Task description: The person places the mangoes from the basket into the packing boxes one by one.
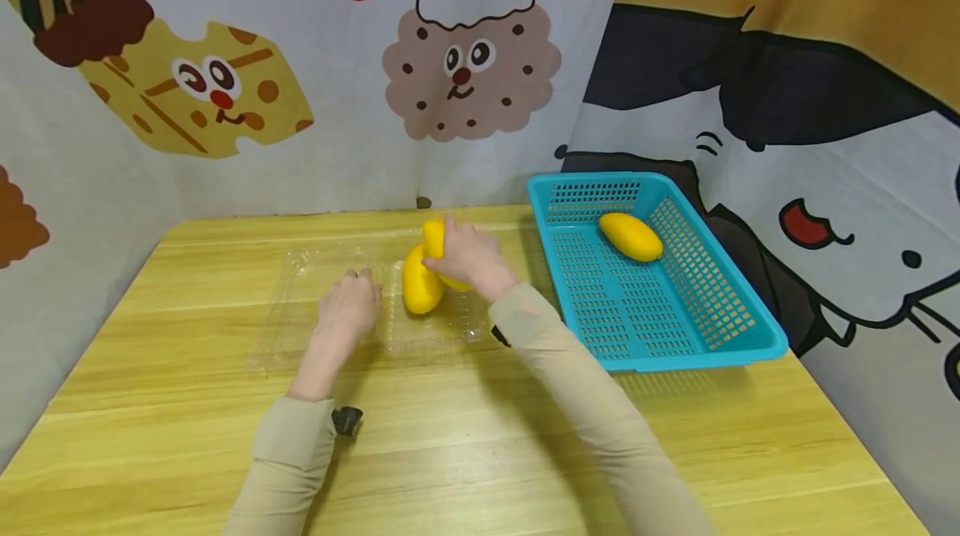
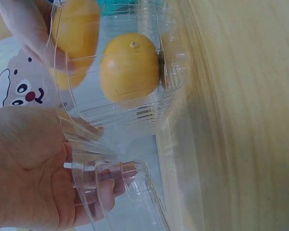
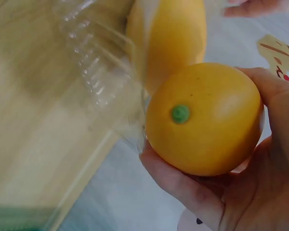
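A clear plastic clamshell box (image 1: pixel 315 303) lies opened flat on the table, its lid half to the left. At its middle fold my left hand (image 1: pixel 351 303) grips the plastic between thumb and curled fingers; the left wrist view shows the fingers (image 2: pixel 106 192) through the clear wall. One yellow mango (image 1: pixel 422 282) sits in the right half of the box. My right hand (image 1: pixel 468 255) holds another yellow mango (image 3: pixel 207 120), with a green stem spot, right beside the first. In the head view that hand covers much of the held mango.
To the right stands a blue plastic basket (image 1: pixel 551 269) with one yellow mango (image 1: pixel 631 237) inside. The wooden table (image 1: pixel 450 453) meets a printed cloth (image 1: pixel 322 177) at its back edge.
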Demonstrator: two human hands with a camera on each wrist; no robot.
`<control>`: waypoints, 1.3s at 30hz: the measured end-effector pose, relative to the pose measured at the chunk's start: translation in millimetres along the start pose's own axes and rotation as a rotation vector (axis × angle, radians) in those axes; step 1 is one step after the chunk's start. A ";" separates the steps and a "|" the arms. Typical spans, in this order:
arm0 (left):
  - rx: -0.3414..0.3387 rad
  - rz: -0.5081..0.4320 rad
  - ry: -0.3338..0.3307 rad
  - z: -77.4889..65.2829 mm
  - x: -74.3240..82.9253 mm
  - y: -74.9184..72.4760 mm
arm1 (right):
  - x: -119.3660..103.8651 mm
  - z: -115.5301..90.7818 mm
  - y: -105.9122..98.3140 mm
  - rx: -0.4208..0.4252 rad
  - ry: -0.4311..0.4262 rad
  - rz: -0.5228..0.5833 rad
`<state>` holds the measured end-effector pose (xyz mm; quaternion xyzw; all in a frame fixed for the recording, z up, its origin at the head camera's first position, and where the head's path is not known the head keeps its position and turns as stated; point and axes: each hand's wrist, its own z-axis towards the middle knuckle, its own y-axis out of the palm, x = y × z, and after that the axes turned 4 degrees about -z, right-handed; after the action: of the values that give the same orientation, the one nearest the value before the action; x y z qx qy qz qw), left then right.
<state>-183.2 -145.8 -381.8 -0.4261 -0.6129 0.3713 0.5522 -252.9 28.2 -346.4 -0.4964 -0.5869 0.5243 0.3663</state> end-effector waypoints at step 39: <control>-0.005 0.010 0.010 1.2 -0.7 1.1 | -9.6 8.5 25.0 0.132 -0.085 -0.166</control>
<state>-184.3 -146.1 -383.3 -0.4325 -0.6091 0.3703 0.5521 -253.7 15.8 -371.5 -0.3984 -0.6052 0.5501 0.4152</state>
